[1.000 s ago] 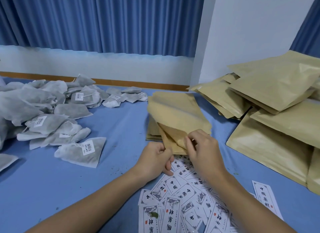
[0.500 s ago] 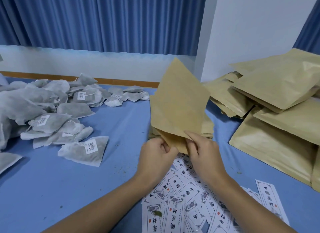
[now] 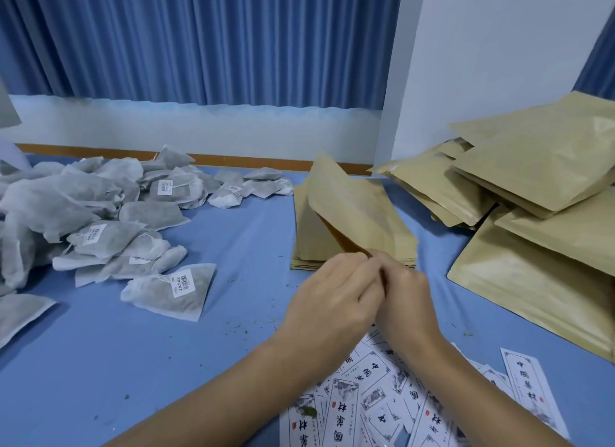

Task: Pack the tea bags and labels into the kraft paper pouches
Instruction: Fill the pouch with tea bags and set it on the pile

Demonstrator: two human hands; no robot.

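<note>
While black brush characters, "中国" among them, show on the white labels (image 3: 376, 403) at bottom centre, the left hand (image 3: 329, 300) and right hand (image 3: 404, 300) pinch the near end of a flat, tan kraft paper pouch (image 3: 352, 207) at frame centre, its long axis rising away toward upper left. Stickers on the tea bags (image 3: 100, 220) at left are unreadable.

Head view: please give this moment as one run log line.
left hand: pinches kraft pouch lower edge | right hand: pinches same edge | tea bags, labels: loose on table
</note>
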